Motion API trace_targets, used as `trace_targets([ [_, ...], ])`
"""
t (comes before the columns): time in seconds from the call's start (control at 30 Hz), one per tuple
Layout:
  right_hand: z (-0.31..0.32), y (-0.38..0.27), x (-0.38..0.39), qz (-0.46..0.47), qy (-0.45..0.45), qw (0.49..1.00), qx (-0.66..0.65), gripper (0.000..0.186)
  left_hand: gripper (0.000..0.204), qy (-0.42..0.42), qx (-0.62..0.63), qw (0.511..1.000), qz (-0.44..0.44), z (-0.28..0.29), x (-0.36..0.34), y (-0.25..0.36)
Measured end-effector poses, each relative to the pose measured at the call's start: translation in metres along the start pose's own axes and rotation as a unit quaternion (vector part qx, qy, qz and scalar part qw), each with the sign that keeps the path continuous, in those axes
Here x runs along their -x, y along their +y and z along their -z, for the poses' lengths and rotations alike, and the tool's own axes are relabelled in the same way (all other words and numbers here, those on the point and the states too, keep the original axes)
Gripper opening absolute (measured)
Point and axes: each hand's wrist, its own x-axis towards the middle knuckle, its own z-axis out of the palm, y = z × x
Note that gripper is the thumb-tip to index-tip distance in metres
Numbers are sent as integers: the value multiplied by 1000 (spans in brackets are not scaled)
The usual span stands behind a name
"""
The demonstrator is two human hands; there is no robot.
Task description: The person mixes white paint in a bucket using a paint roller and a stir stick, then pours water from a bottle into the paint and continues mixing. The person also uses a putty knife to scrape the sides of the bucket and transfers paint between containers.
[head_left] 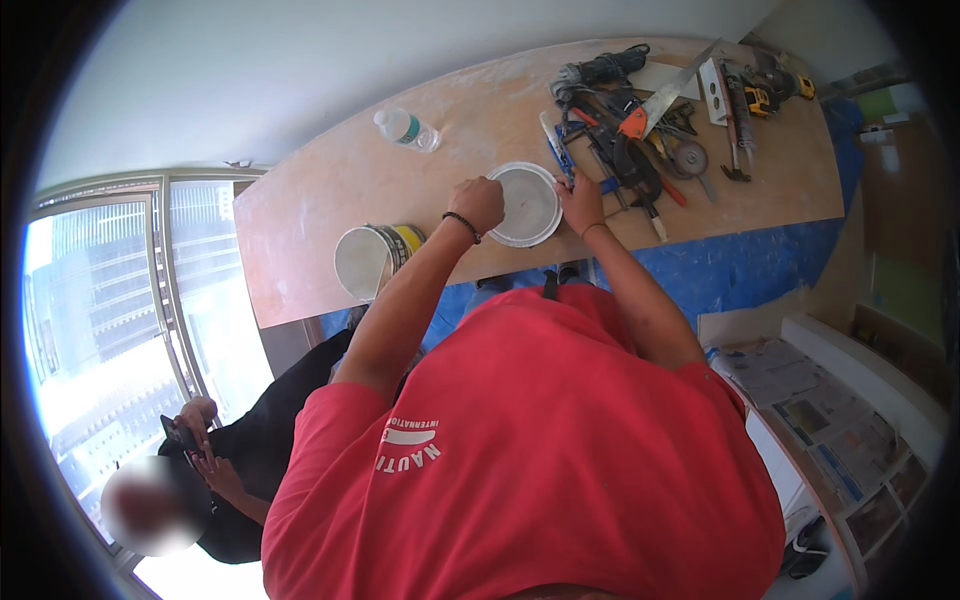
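Presently both hands rest on the white lid (526, 203) mid-bench: left hand (478, 203) fisted at its left rim, right hand (580, 203) fingering its right edge. A slip could jab fingers into the tool pile (640, 140) (just right).

A single head-worn fisheye view looks steeply down, close over the plywood table (330, 190).

A white round lid (526, 203) lies on pale tan board (330, 200), over blue floor sheeting (740, 265).
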Motion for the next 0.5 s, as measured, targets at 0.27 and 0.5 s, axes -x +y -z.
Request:
trace_targets([
  [0.27,-6,5,1,-9,25,999,-32,47,20,-21,-42,999,10,14,-6,5],
  [0.5,-6,4,1,14,40,999,25,40,21,3,30,1000,7,14,-9,6],
])
